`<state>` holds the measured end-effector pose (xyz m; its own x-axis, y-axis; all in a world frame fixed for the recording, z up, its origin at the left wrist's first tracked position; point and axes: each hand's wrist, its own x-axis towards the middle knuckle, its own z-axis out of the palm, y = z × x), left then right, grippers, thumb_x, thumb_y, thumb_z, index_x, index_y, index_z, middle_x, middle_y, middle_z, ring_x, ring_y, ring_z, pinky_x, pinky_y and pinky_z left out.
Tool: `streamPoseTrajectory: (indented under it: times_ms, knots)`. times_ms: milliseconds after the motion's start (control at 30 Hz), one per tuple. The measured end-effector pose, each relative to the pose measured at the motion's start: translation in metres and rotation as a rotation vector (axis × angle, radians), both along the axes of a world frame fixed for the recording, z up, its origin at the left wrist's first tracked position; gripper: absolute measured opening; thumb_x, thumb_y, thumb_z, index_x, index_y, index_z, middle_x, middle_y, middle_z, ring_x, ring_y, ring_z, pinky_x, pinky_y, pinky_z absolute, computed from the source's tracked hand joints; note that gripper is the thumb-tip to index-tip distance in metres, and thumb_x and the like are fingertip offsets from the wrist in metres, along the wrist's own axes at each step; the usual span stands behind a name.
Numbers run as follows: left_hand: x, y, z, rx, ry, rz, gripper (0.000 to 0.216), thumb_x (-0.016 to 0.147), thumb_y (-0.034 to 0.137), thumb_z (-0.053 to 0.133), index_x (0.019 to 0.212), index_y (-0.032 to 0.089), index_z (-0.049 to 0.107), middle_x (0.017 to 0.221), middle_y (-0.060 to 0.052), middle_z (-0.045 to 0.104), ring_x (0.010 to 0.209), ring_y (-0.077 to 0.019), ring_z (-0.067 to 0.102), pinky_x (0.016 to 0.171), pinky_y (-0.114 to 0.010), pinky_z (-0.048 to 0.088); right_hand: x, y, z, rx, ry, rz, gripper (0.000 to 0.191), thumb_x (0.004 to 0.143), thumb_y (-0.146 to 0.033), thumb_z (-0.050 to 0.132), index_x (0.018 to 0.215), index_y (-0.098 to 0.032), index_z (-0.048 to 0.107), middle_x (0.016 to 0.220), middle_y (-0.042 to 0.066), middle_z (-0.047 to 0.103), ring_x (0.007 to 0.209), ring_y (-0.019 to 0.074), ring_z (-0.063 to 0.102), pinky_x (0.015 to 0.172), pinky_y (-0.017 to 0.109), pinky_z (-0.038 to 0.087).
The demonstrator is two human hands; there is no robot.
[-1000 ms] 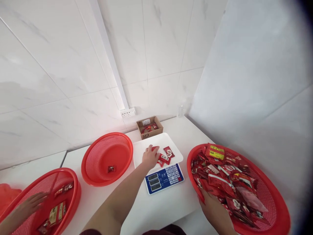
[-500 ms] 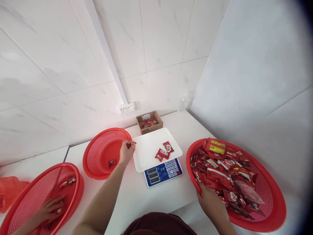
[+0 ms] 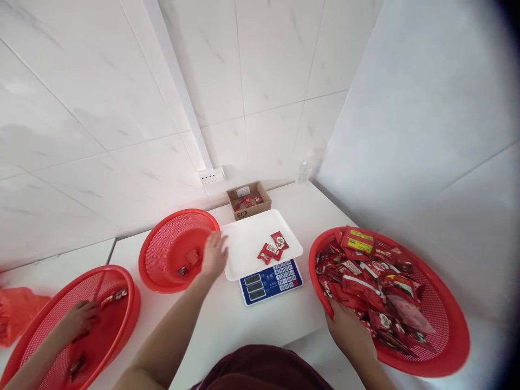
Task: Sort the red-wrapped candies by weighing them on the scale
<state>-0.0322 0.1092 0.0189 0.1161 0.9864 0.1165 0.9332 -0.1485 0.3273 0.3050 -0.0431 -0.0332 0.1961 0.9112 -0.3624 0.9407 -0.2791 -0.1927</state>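
Note:
My left hand (image 3: pixel 214 255) hovers with fingers apart, holding nothing, between the middle red basket (image 3: pixel 143 252) and the white tray (image 3: pixel 244 252) of a blue digital scale (image 3: pixel 270 284). Inside that basket lie a few red snack packets (image 3: pixel 192 257). Several small red packets (image 3: pixel 279 240) rest on the right half of the tray. My right hand (image 3: pixel 351 333) grips the near-left rim of a large red basket (image 3: pixel 455 330), its thumb over the edge. Red packets (image 3: pixel 363 292) of differing sizes are heaped in this basket.
At left, another person's hand (image 3: pixel 79 319) reaches into a red basket (image 3: pixel 132 303) with some packets. A cardboard box (image 3: pixel 241 213) holding red items, a clear bottle (image 3: pixel 304 172) and a wall socket (image 3: pixel 212 176) are at the back. A red bag (image 3: pixel 20 314) lies far left.
My left hand has let go of a packet, now in the middle basket, and its fingers have opened. My right hand keeps its grip. The other person's hand has shifted in the left basket.

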Motion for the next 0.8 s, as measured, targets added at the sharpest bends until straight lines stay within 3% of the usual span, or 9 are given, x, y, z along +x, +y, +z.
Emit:
streamPoseTrajectory:
  times_ms: [100,233,333,500,800]
  knots:
    - [0.053,0.0,-0.009,-0.171,-0.012,-0.43,0.064,0.074,0.004,0.041,0.135,0.023,0.043,0.145,-0.004,0.04,0.14,-0.0209,0.023,0.115,-0.046,0.022,0.0,-0.001,0.0,0.003,0.021,-0.019,0.044,0.088,-0.022,0.029,0.123,-0.013,0.053,0.119,0.015,0.062,0.11,0.0244,0.057,0.09,0.038,0.043]
    - [0.1,0.005,-0.012,-0.325,0.042,-0.63,0.076,0.07,0.002,0.044,0.142,0.021,0.03,0.149,-0.006,0.034,0.141,-0.0231,0.018,0.114,-0.044,0.021,-0.001,-0.002,-0.001,0.022,0.019,-0.016,0.044,0.089,-0.022,0.028,0.124,-0.012,0.052,0.121,0.015,0.062,0.11,0.0246,0.057,0.092,0.039,0.042]
    - [0.112,0.014,-0.016,-0.348,0.102,-0.665,0.067,0.074,0.003,0.046,0.138,0.021,0.037,0.141,-0.009,0.044,0.136,-0.025,0.03,0.111,-0.043,0.024,-0.002,-0.002,0.0,0.015,0.017,-0.014,0.045,0.089,-0.022,0.028,0.126,-0.011,0.05,0.122,0.015,0.061,0.111,0.0251,0.056,0.093,0.04,0.041]
    - [0.115,0.026,-0.025,-0.316,0.157,-0.584,0.045,0.082,0.013,0.047,0.126,0.023,0.048,0.121,-0.012,0.055,0.115,-0.0264,0.047,0.097,-0.041,0.038,-0.003,-0.002,0.004,-0.007,0.021,-0.019,0.044,0.088,-0.02,0.029,0.126,-0.012,0.051,0.121,0.015,0.062,0.111,0.0253,0.056,0.092,0.04,0.042]
    - [0.132,0.04,-0.015,-0.254,0.139,-0.535,0.058,0.082,0.007,0.038,0.134,0.033,0.04,0.138,-0.006,0.041,0.118,-0.0268,0.041,0.091,-0.041,0.042,-0.003,-0.001,0.003,0.027,0.024,-0.033,0.043,0.087,-0.018,0.03,0.123,-0.013,0.053,0.124,0.015,0.06,0.112,0.0237,0.056,0.092,0.038,0.043]
